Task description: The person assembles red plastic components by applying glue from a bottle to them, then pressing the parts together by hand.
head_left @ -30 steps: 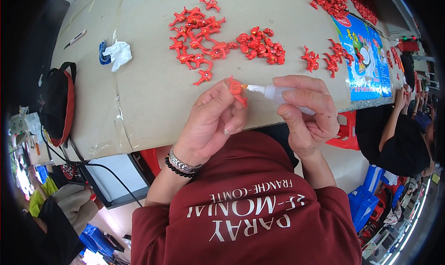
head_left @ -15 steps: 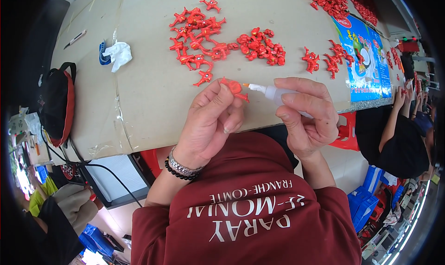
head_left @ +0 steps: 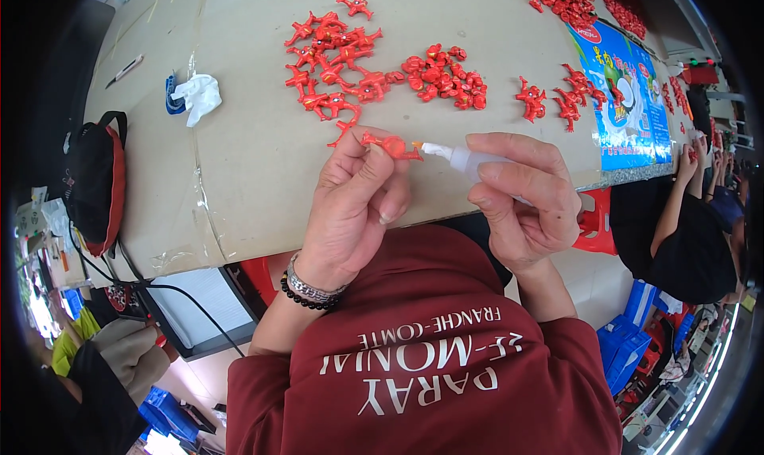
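Between thumb and fingers, my left hand [head_left: 354,196] pinches a small red plastic figure [head_left: 393,146] above the table's near edge. My right hand [head_left: 529,196] grips a translucent squeeze bottle [head_left: 469,162] with a white neck and a thin orange tip. That tip points left and is at the right end of the figure; whether it touches cannot be made out. Beyond my left hand lies a group of red figures with limbs [head_left: 330,53]. To its right is a heap of smaller rounded red pieces [head_left: 446,77]. A few more figures [head_left: 532,99] lie further right.
On the table [head_left: 239,160], a crumpled white tissue [head_left: 199,97] lies by a blue tape roll [head_left: 174,93], with a craft knife [head_left: 125,70] farther left. A black and red bag [head_left: 99,184] hangs at the left edge. A blue printed sheet [head_left: 625,97] covers the right. Other people sit at both sides.
The figure in my left hand has turned, so one end now faces the bottle tip, and has moved slightly left. The bottle has followed a little to the left. Both hands keep their grips.
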Demonstrator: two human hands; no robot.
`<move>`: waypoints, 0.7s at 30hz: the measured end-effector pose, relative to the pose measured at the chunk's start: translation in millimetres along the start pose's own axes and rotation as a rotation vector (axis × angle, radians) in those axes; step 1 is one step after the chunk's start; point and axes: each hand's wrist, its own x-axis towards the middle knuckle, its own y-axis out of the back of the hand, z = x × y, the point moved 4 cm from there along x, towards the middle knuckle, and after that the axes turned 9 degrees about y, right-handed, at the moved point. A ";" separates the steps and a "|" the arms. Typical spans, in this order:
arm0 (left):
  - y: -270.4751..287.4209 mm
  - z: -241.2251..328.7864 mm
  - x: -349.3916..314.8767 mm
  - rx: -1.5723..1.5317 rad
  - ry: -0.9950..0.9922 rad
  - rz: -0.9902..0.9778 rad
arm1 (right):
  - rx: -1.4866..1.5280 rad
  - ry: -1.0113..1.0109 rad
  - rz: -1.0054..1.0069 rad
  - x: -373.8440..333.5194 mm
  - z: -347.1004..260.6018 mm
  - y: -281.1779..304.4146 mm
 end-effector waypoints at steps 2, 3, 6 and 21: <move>-0.4 1.0 -0.4 0.002 -0.016 0.002 | -0.008 0.008 0.003 0.4 -0.5 -0.2; -0.1 1.5 -0.8 0.000 -0.023 0.004 | -0.011 0.014 0.001 0.6 -0.9 -0.2; 1.5 1.4 0.1 -0.004 -0.034 0.006 | -0.010 0.017 0.006 -1.2 0.3 -1.1; 5.3 2.8 1.7 0.025 -0.100 0.037 | -0.025 0.033 -0.017 1.4 -5.7 -2.9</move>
